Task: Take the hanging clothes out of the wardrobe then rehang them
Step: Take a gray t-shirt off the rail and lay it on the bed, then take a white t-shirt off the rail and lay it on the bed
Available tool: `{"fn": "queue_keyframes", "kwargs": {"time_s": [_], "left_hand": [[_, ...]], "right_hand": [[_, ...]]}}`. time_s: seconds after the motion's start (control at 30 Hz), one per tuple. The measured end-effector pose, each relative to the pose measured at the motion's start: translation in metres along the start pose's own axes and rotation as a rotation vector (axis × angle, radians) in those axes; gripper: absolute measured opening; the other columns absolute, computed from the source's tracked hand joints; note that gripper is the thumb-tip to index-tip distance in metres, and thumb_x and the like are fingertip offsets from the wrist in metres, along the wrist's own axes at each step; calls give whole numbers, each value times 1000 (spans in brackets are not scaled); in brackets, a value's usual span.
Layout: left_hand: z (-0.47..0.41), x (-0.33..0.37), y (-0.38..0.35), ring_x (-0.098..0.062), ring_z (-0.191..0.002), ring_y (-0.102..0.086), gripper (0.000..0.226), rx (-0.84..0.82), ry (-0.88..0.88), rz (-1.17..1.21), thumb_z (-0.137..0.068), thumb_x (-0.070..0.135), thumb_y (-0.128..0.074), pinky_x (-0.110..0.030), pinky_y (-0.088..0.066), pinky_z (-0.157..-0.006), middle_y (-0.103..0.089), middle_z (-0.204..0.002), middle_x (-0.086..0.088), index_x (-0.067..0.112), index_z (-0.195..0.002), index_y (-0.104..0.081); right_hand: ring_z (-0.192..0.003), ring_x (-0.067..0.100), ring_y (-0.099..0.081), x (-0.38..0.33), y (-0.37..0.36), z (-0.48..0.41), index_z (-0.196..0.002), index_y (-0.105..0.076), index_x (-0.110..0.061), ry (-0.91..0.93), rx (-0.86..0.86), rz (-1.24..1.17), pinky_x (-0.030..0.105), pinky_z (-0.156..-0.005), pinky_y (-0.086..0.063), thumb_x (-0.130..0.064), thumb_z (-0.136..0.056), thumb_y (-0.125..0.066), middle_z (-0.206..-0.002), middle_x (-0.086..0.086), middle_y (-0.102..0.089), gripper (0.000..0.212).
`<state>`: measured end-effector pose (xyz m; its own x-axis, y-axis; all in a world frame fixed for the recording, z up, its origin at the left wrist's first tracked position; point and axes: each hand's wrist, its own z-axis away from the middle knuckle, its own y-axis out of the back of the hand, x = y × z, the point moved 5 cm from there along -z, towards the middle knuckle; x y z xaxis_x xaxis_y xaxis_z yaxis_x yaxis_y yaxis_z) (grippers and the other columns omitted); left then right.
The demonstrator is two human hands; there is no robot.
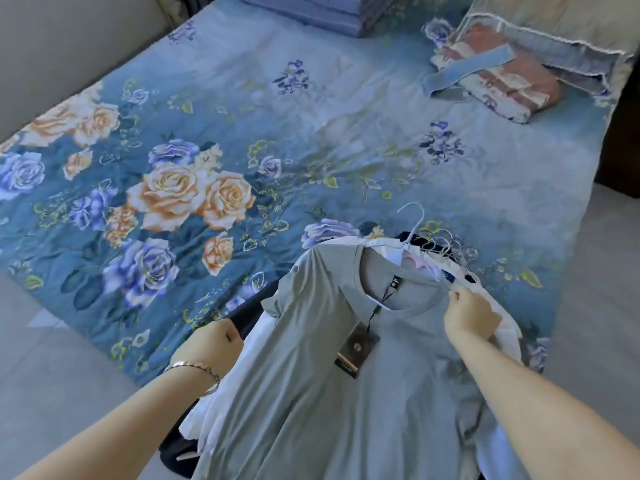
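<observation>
A grey T-shirt (311,393) with a dark price tag (356,351) at its collar lies on top of a pile of hung clothes at the near edge of the bed. Under it show white garments (221,386) and a dark one. A bunch of wire hanger hooks (446,247) sticks out past the collar. My right hand (472,317) pinches the grey shirt's right shoulder near the collar. My left hand (214,344), with a bracelet at the wrist, is curled into a fist at the pile's left edge beside the sleeve; whether it holds cloth is hidden.
The bed (311,133) has a blue floral cover. A folded pink and white blanket with a blue strap (498,81) lies at the far right, beside a pillow (568,46). Folded blue bedding (311,12) sits at the far end. Pale floor (52,375) lies at both sides.
</observation>
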<state>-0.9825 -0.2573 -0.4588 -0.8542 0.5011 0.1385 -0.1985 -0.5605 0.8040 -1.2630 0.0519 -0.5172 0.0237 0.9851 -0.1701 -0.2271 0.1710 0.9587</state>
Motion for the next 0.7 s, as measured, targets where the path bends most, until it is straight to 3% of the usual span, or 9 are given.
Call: {"fn": "queue_keyframes", "kwargs": {"time_s": [0.07,0.17,0.27,0.4,0.5,0.6,0.7], "left_hand": [[-10,3,-5,-21,-67,-49,25,-8,3,19,-90,15,-39,-23,-36,-56,-56,-73,0,21,-66,-44],[-14,6,-7,-22,-66,-49,24,-16,8,59,-88,14,-41,-22,-36,-55,-59,-73,-1,21,-66,-47],[-9,2,2,-22,-69,-51,25,-8,-3,72,-89,16,-41,-23,-35,-56,-55,-70,2,22,-65,-45],[11,-24,33,-21,-77,-53,21,22,21,127,-89,18,-42,-25,-42,-68,-56,-74,5,24,-69,-46],[39,-65,60,-23,-82,-58,17,45,77,173,-88,20,-43,-26,-45,-74,-63,-87,0,24,-72,-49],[81,-123,87,-22,-88,-58,18,99,133,212,-88,22,-43,-24,-42,-72,-61,-91,0,26,-70,-46],[136,-193,116,-19,-86,-56,22,181,185,241,-88,23,-44,-23,-41,-71,-59,-90,3,28,-67,-42]], "right_hand": [[-106,34,-51,-7,-13,-8,-104,-59,-16,-48,-88,61,38,-85,-34,-3,-92,-40,-113,18,-57,26],[-122,33,-47,-28,-26,-4,-130,-45,-10,21,-257,116,37,-94,-39,-5,-93,-39,-132,15,-50,39],[-118,30,-52,-69,-35,18,-124,-55,-14,214,-467,121,33,-93,-43,-12,-93,-43,-131,12,-52,33],[-118,23,-53,-145,-22,77,-115,-61,-14,479,-713,98,27,-95,-41,-17,-93,-45,-125,4,-60,27],[-116,23,-54,-209,1,139,-113,-62,-11,678,-778,138,26,-92,-42,-18,-93,-43,-122,6,-61,29],[-111,26,-56,-271,30,219,-111,-63,-10,868,-799,186,23,-79,-39,-16,-92,-41,-110,8,-63,30],[-115,29,-54,-328,58,318,-118,-59,-7,1091,-806,253,33,-91,-44,-16,-95,-41,-122,11,-60,31]]}}
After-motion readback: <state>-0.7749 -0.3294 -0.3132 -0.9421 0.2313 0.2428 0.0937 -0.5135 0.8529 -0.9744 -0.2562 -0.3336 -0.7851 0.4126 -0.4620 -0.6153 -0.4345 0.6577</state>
